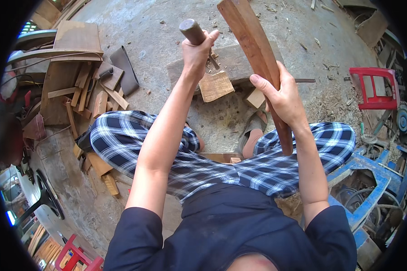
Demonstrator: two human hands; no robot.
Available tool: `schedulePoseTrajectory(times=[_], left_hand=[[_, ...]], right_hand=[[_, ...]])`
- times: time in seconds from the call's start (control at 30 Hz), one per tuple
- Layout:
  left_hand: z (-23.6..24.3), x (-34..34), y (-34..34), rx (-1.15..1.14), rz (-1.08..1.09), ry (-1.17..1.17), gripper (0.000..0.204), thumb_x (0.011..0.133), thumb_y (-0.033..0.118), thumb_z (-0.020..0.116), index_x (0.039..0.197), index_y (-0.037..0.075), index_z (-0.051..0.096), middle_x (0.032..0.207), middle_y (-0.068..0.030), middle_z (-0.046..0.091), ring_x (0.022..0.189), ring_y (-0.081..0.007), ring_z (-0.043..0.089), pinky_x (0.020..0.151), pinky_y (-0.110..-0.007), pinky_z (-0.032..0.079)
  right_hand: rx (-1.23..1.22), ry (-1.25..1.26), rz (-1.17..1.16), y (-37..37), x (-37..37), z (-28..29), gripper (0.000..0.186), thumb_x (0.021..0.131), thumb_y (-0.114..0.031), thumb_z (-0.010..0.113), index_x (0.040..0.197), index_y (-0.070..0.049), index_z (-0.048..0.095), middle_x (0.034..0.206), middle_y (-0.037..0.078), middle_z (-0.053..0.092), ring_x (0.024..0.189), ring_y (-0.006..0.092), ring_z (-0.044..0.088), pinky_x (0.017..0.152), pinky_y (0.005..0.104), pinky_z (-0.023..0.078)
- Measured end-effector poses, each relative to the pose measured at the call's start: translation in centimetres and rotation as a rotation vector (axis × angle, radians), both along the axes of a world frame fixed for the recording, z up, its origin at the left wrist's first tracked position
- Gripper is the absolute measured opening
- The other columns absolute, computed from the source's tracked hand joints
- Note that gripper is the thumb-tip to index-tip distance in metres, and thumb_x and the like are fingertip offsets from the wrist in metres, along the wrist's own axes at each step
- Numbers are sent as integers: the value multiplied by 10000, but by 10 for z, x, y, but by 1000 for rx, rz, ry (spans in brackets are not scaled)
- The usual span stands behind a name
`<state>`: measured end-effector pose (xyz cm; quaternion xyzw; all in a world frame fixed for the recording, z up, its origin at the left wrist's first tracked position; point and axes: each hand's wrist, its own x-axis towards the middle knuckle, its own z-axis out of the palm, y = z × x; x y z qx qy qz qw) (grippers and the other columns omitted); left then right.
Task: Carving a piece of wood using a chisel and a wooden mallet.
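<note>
My left hand (197,56) is closed around a chisel (192,31) with a thick round handle. Its narrow metal blade points down at the edge of a small light wood block (216,86), where the top edge is notched; whether it touches the wood I cannot tell. The block leans against a weathered plank (181,67) on the floor. Raised to the right, a long, slightly curved reddish-brown wooden bar (251,40) is gripped near its lower part by my right hand (285,97). Behind that hand a thin dark metal rod (305,81) sticks out.
Another small wood block (255,98) lies by my sandalled foot (253,128). Wood offcuts and boards (79,86) pile up on the left. On the right stand a red plastic stool (374,88) and a blue metal frame (366,180). Shavings (330,99) litter the concrete.
</note>
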<state>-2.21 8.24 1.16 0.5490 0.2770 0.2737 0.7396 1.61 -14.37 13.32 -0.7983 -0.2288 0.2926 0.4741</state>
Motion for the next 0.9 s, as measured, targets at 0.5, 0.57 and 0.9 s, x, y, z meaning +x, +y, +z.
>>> schedulePoseTrajectory(times=[0.5, 0.57, 0.9], left_hand=[[-7, 4, -40, 109, -90, -70, 235, 866, 188, 841, 780, 74, 655, 720, 56, 613, 661, -43, 526, 589, -260, 454], [-4, 4, -46, 122, -131, -53, 159, 877, 137, 812, 914, 26, 703, 801, 29, 685, 743, -51, 592, 675, -250, 502], [-5, -1, -46, 87, -225, -134, 122, 895, 11, 732, 1013, 18, 703, 939, 5, 732, 850, -51, 640, 744, -251, 530]], right_hand=[[405, -429, 85, 34, 7, 33, 521, 909, -392, 761, 1164, 31, 598, 834, 130, 702, 635, 200, 677, 565, 304, 536], [301, -396, 89, 33, 8, 25, 533, 903, -378, 762, 1191, 34, 583, 862, 197, 725, 724, 288, 738, 657, 383, 575], [248, -475, 87, 34, -1, 34, 510, 906, -315, 755, 1186, 50, 533, 864, 258, 732, 796, 340, 763, 686, 401, 600]])
